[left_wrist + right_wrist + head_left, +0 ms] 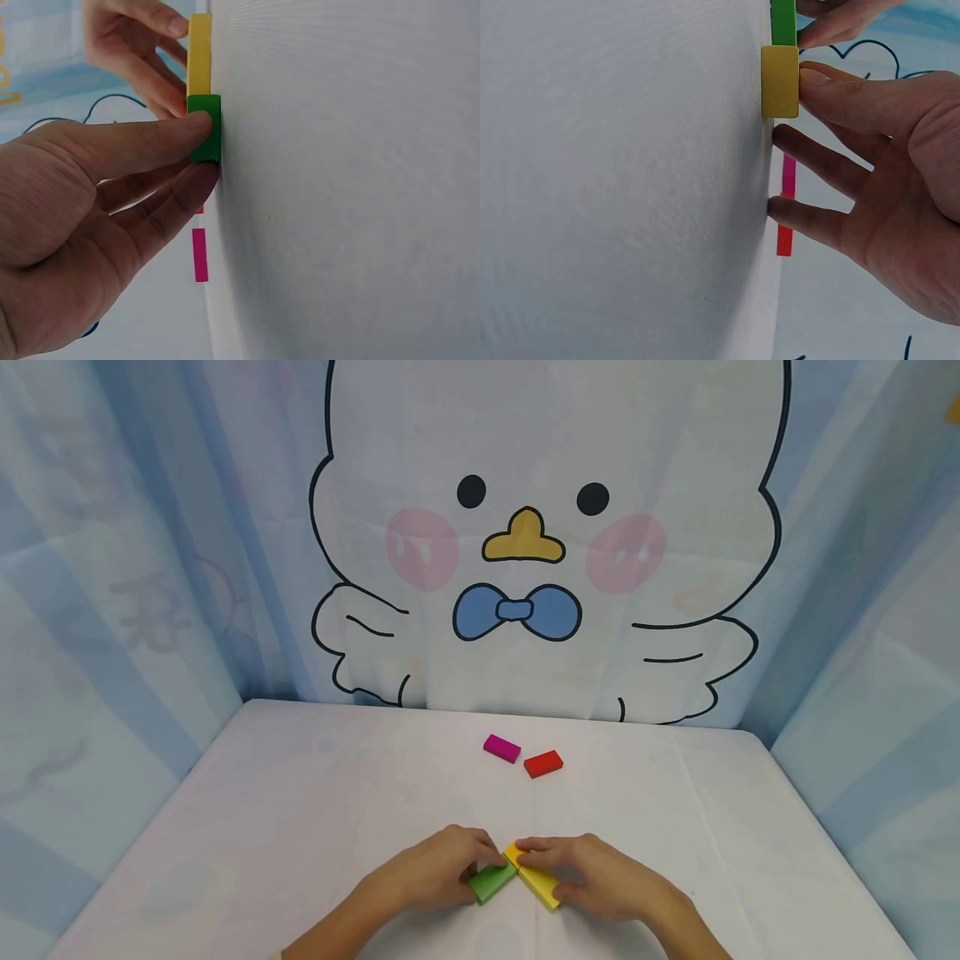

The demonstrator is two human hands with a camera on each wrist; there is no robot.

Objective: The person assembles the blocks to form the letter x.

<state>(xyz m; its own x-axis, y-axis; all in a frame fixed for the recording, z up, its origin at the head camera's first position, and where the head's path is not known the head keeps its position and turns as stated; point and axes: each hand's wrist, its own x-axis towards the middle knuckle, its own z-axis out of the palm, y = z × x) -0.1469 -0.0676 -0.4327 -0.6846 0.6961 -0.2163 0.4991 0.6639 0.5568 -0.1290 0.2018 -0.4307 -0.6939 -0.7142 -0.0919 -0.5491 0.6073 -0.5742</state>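
My left hand (442,868) pinches a green block (492,883) between thumb and fingers, low on the white tabletop. Opposite it, my right hand (600,872) holds a yellow block (540,888), its thumb against the block's near end. A deeper yellow piece (512,853) shows at the top of the angle where green and yellow meet, partly covered by the right fingertips. In the right wrist view the thumb touches the yellow block (780,82) while two other fingers reach down to the table. The left wrist view shows the thumb on the green block (204,139).
Farther back on the table (300,793) lie a magenta block (502,748) and a red block (543,764), close together but apart. A curtain (525,668) printed with a cartoon bird stands behind the table, with more blue and white cloth at both sides.
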